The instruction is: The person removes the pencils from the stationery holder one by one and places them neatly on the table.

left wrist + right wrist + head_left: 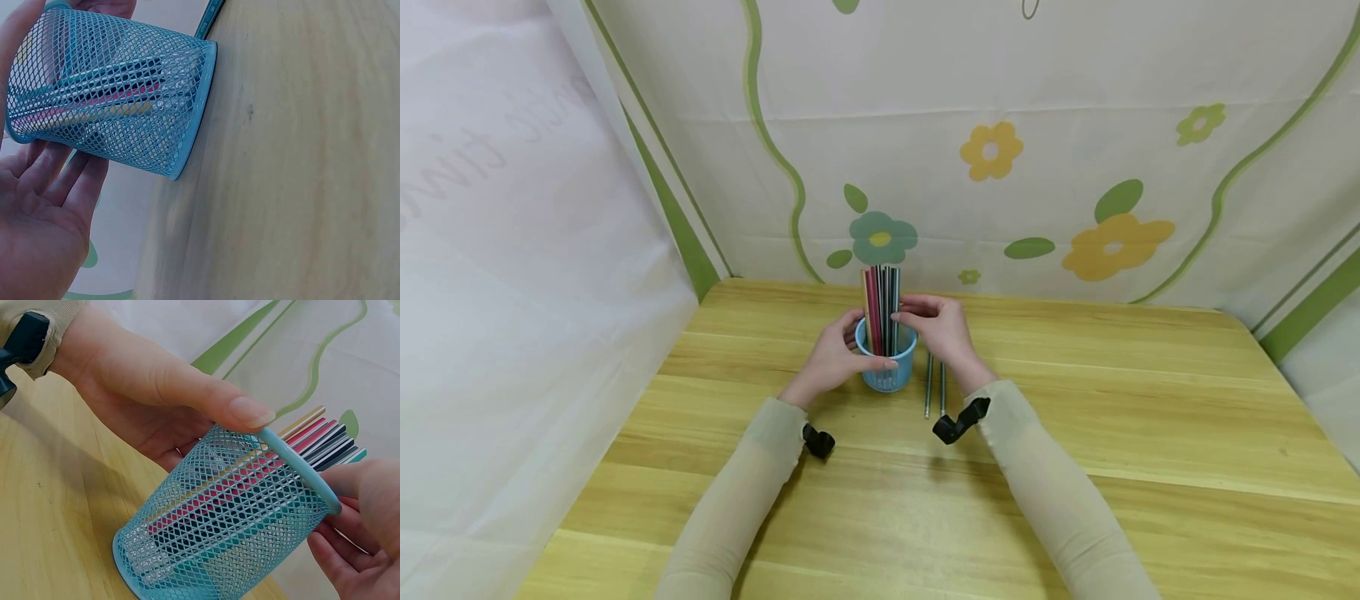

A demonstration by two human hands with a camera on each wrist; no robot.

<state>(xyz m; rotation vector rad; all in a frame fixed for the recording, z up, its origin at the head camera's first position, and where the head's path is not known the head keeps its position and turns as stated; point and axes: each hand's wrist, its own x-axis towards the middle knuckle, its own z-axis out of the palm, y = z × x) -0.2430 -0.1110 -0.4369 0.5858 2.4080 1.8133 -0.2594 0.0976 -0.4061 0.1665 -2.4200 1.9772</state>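
Cup: 1, blue mesh, open top, standing on the table between the hands; from my remote seat I rate it light, stiff-walled and hard to crush, top-heavy with its load; best hold, I judge, round the wall just under the rim, where mesh gives more bite than the smooth band

Pencils: a bundle in the cup, yellow, red, black and green, leaning upright above the rim; I expect them slim, rigid, slick along the barrel, brittle at any point; pinch high, at the free ends

Loose pencils: 2, green, lying on the table just right of the cup; likely to roll if nudged

Left hand: grasping the cup, thumb across the near rim, fingers round its side

Right hand: at the cup's right side, thumb by the green pencils; partly hidden, so I cannot tell whether it pinches 1 or merely touches

Table: yellow wood grain, flat, faintly glossy

Cloth: pale, flower-printed, hung behind the table; a plainer white drape at left
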